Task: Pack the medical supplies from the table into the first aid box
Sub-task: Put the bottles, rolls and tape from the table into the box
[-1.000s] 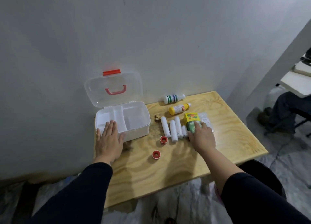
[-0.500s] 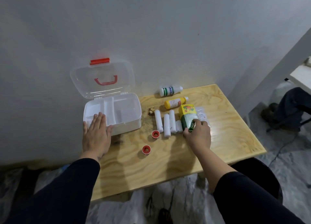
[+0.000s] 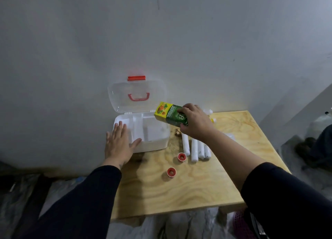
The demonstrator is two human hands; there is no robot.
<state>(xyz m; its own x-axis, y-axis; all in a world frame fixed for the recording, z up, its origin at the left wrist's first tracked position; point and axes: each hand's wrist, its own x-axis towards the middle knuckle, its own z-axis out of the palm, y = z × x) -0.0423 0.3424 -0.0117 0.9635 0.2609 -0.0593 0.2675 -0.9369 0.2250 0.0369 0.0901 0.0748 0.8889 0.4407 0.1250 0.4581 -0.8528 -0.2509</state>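
Observation:
The white first aid box (image 3: 154, 145) stands open at the table's back left, its clear lid (image 3: 137, 95) with a red handle leaning on the wall. My left hand (image 3: 119, 145) lies flat on the box's front left corner, fingers spread. My right hand (image 3: 195, 122) grips a green and yellow carton (image 3: 168, 114) in the air above the box's right rim. Several white bandage rolls (image 3: 195, 149) lie side by side on the table under my right forearm. Two red tape rolls (image 3: 181, 156) (image 3: 171, 171) sit in front of them.
The small wooden table (image 3: 188, 185) stands against a grey wall. Bottle tips (image 3: 210, 111) and a clear packet (image 3: 230, 136) peek out behind my right arm. A small brown thing (image 3: 177, 132) lies beside the box. A seated person's leg and shoe (image 3: 312, 145) show at far right.
My right hand has lifted the carton off the table and carried it left and up, over the box's right edge. My left hand stays on the box. The camera view has shifted.

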